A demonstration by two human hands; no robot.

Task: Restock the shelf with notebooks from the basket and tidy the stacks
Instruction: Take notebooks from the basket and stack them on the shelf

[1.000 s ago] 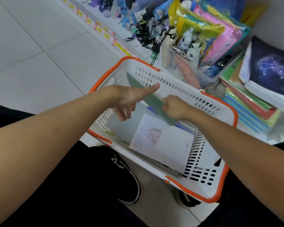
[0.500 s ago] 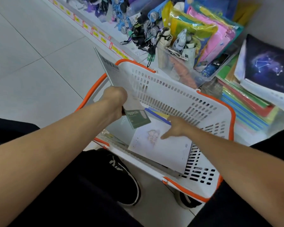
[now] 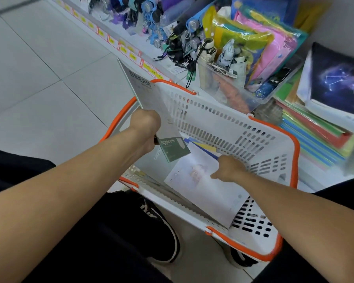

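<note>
The left hand (image 3: 145, 127) is closed in a fist around a thin grey notebook (image 3: 151, 103) marked "DREAM", held tilted on edge above the near-left corner of the white basket (image 3: 223, 117) with orange rim. A green band on the notebook's lower end sits just right of that hand. The right hand (image 3: 228, 169) is inside the basket, fingers curled, thumb and forefinger touching the upper edge of a pale notebook (image 3: 204, 193) lying flat; whether it pinches the cover cannot be told. Beyond the right hand, stacked coloured notebooks (image 3: 315, 135) lie on the shelf, a dark constellation-cover book (image 3: 339, 78) on top.
</note>
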